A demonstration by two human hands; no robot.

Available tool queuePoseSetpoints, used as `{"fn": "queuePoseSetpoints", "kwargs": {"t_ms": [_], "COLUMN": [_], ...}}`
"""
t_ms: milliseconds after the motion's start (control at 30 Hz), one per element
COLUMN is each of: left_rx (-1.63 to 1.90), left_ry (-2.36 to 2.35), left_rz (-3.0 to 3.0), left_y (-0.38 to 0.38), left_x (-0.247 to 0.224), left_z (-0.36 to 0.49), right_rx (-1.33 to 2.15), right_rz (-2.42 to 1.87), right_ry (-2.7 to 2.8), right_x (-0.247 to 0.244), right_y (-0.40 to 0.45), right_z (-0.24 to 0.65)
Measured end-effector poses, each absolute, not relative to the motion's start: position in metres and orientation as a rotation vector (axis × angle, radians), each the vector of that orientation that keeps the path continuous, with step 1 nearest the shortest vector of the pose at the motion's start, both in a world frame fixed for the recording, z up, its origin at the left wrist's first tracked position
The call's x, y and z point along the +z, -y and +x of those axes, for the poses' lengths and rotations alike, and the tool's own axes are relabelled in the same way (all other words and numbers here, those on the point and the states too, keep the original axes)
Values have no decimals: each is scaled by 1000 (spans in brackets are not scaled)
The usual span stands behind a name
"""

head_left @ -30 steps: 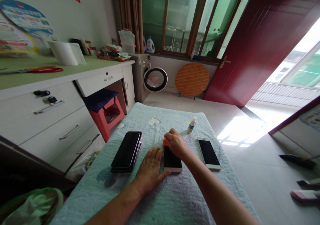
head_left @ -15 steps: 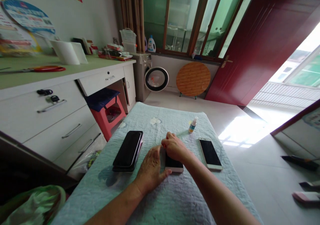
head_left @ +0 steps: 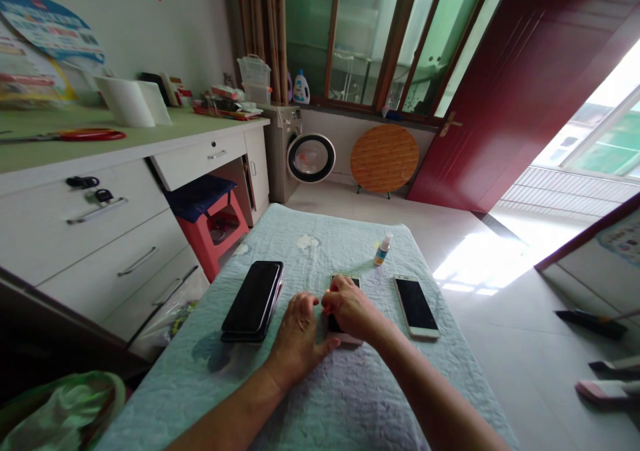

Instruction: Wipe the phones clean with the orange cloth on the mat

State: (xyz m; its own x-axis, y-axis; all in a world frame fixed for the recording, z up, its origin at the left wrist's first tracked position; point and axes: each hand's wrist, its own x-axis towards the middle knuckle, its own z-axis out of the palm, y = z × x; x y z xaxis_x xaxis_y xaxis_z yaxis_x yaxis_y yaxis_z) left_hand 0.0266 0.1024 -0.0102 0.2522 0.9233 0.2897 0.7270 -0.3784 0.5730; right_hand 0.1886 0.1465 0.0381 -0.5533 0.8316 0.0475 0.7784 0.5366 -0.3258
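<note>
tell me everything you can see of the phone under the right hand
The phone is flat and oblong, with a dark screen and lighter borders at its far and near ends. It lies face up on the quilted cloth, its long side running away from the person. The right hand, pinching a small orange piece, covers much of its middle. The left hand is at its left side, thumb seemingly touching the near end.

Daylight reaching us through the right-hand doorway (head_left: 555, 187), glare bleaching the floor (head_left: 480, 259), deep shadow lower left, faint shadow beside the spray bottle (head_left: 382, 252), edges stretched, print on the round sign (head_left: 50, 29) blurred for us
</note>
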Motion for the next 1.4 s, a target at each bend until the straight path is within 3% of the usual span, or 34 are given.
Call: {"fn": "queuePoseSetpoints", "kwargs": {"t_ms": [300,733,1100,1400], "left_rx": [650,743,719,745], "left_ry": [-1260,-1237,-1266,-1200], "left_rz": [2319,2430,2516,2508], "left_y": [-106,-104,-103,-103], "left_x": [12,13,11,10], "left_z": [21,25,26,25], "right_rx": [318,441,143,118], "right_rz": [-1608,-1355,-1641,-1699], "right_ry": [2489,2709,2581,2593], "right_x": [37,44,50,40], "right_y": [-200,-160,-210,-206], "right_z": [186,187,179,178]}}
